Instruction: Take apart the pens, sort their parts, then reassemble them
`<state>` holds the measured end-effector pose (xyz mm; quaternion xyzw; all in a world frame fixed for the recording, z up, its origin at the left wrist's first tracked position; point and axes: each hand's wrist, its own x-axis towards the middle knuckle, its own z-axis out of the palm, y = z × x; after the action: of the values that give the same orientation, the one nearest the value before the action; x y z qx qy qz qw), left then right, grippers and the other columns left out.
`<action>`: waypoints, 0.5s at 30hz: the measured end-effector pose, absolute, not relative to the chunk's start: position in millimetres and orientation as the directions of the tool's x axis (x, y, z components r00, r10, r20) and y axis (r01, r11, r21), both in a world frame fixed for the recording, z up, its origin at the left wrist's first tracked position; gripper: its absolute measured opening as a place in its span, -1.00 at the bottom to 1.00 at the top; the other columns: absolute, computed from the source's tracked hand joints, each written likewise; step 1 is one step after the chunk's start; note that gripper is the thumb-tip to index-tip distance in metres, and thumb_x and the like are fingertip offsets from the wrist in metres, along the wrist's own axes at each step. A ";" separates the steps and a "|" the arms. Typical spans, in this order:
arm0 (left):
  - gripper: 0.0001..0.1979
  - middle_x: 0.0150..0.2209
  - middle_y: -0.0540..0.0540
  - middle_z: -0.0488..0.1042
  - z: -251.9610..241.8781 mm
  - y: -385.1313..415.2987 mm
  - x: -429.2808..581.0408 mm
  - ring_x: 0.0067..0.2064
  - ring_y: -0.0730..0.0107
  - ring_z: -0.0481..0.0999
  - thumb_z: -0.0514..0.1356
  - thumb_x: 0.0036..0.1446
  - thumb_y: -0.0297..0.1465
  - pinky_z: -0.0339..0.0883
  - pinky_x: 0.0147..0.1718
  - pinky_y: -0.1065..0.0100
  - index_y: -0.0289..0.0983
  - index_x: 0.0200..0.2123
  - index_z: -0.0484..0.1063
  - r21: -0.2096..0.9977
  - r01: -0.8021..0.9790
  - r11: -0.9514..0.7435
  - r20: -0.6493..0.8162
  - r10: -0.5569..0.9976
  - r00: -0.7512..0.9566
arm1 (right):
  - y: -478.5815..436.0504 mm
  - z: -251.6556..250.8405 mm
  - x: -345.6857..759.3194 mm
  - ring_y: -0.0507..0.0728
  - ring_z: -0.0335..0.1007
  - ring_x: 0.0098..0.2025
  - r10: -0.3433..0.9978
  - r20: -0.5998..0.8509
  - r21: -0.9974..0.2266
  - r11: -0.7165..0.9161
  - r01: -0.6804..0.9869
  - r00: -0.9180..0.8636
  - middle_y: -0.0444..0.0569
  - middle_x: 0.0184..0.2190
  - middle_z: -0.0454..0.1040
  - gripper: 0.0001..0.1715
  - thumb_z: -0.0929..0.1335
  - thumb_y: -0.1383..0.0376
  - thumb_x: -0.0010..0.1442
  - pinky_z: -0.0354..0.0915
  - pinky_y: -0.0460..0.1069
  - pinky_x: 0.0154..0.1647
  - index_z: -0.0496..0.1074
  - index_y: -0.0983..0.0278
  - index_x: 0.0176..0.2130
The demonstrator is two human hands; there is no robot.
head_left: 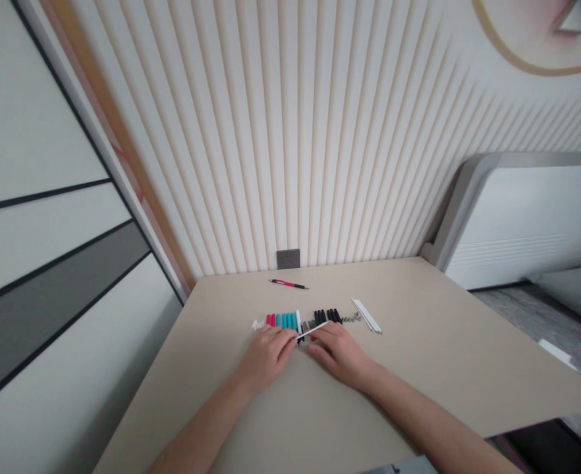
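My left hand [273,345] is closed, its thumb and fingertips pinching one end of a thin white stick that looks like a pen refill [314,330]. The stick slants up to the right, with a dark end near the left fingertips. My right hand [337,345] has curled fingers against its other part; the exact grip is small and partly hidden. Just beyond my hands lies a row of pen parts: red tubes [271,319], teal tubes [286,321], a white tube [298,318] and black tubes [332,315]. Small grey pieces [308,325] lie between them, partly covered by my hands.
Several white sticks [365,315] lie to the right, beside small metal springs [352,318]. Small white pieces [257,324] are at the row's left end. A red and black pen [289,284] rests farther back on the beige table [419,349], below a wall socket [288,259].
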<state>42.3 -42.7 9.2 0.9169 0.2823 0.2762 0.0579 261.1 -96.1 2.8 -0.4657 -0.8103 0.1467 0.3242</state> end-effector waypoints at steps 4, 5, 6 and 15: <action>-0.81 -0.31 -0.10 0.53 6.2 -45.5 50.8 -0.26 0.28 0.49 0.02 0.33 -0.39 0.34 -0.23 0.26 -0.24 -0.14 0.43 0.238 0.450 -0.861 0.483 0.507 0.714 | -92.9 0.6 257.4 0.13 0.40 -0.14 0.870 0.445 -0.706 0.486 0.515 -0.212 0.02 -0.20 0.52 -0.70 0.22 0.19 0.36 0.30 0.04 -0.07 0.47 0.23 -0.09; -0.81 -0.32 -0.10 0.53 6.1 -45.8 52.1 -0.27 0.28 0.48 0.03 0.33 -0.38 0.34 -0.25 0.27 -0.24 -0.14 0.43 0.229 0.449 -0.864 0.482 0.501 0.719 | -92.7 0.3 256.1 0.13 0.41 -0.16 0.877 0.450 -0.743 0.471 0.475 -0.167 0.02 -0.21 0.53 -0.68 0.21 0.18 0.37 0.32 0.03 -0.09 0.48 0.23 -0.11; -0.81 -0.33 -0.11 0.52 6.2 -46.1 53.1 -0.28 0.28 0.48 0.03 0.33 -0.38 0.34 -0.27 0.27 -0.25 -0.14 0.43 0.220 0.449 -0.866 0.479 0.497 0.724 | -92.9 0.2 254.9 0.12 0.43 -0.18 0.883 0.454 -0.773 0.458 0.439 -0.122 0.01 -0.24 0.54 -0.67 0.21 0.16 0.36 0.33 0.01 -0.12 0.49 0.24 -0.15; -0.72 -0.03 -0.18 0.51 11.2 -50.0 59.9 0.00 0.15 0.44 0.10 0.28 -0.46 0.29 -0.02 0.11 -0.30 0.05 0.37 0.132 0.371 -0.919 0.413 0.391 0.822 | -84.9 11.5 295.5 0.13 0.49 -0.22 0.816 0.568 -0.769 0.478 0.425 0.108 0.02 -0.25 0.58 -0.73 0.28 0.15 0.31 0.39 0.03 -0.16 0.49 0.22 -0.15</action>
<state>59.9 -50.0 11.2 0.9543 0.1996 0.2214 0.0230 295.5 -84.9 11.5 -0.4808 -0.6453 0.1721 0.5682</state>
